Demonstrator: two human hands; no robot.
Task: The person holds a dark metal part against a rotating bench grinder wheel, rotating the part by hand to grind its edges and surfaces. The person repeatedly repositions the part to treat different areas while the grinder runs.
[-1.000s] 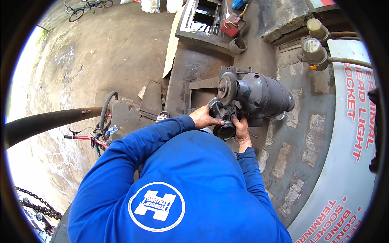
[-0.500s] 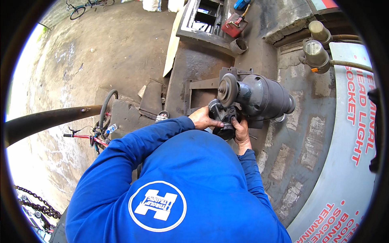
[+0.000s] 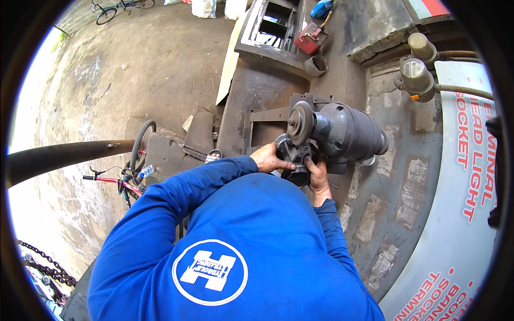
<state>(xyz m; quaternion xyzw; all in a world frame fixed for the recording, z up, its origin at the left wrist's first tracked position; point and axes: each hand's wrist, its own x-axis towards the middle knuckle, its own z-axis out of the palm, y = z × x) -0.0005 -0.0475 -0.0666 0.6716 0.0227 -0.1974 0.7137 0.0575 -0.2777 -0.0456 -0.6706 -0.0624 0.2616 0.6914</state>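
I hold a dark cast-metal part with both hands, just below the grinding wheel of a grey bench grinder motor. My left hand grips it from the left, thumb across its body. My right hand grips the right side, thumb pressed on the metal. Its upper end is close to the wheel's lower edge; I cannot tell whether they touch. A flat metal bracket stands left of the wheel.
A red container, a bucket and a window frame are above. Bicycles and a curved pipe are at the left. Two canisters and a lettered panel are at right. A sandalled foot shows.
The surroundings sit slightly lower in the picture, a small shift of view. Both hands keep their grip on the metal part beneath the wheel, with little visible movement.
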